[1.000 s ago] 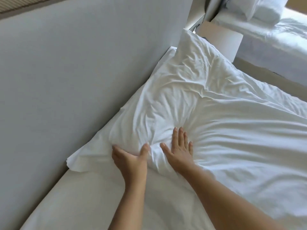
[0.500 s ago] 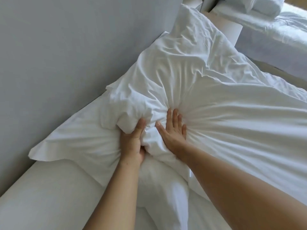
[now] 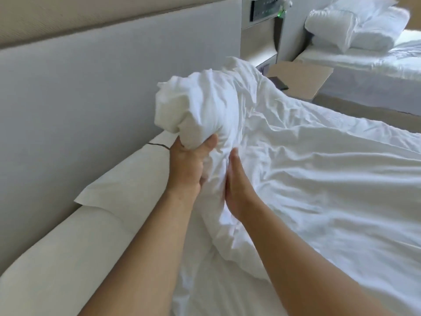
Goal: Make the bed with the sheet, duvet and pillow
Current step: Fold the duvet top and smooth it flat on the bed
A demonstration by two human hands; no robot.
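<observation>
Headboard (image 3: 95, 92): grey padded panel along the left, upright behind the bed.
Duvet (image 3: 319, 179): white and creased, spread over most of the bed; its near end is gathered into a thick bunch (image 3: 193, 106) and lifted clear of the bed, just beside the headboard.
Sheet (image 3: 211, 293): white, exposed on the bed at the bottom of the view, below the lifted duvet edge.
Padded ledge (image 3: 52, 254): cream, running between headboard and sheet; a flat white fabric corner (image 3: 91, 197) lies on it.
Second bed (image 3: 376, 62): upper right, well apart, carrying two white pillows (image 3: 355, 28).
Bedside surface (image 3: 305, 76): pale, between the two beds, with a dark flat item (image 3: 279, 82) on it.
Left hand (image 3: 189, 163): holding the bunch from below, thumb curled up round the fabric.
Right hand (image 3: 237, 185): seen edge-on, fingers straight, pressed against the duvet just beside the left hand.
Control panel (image 3: 264, 10): dark, set in the wall above the bedside surface.
</observation>
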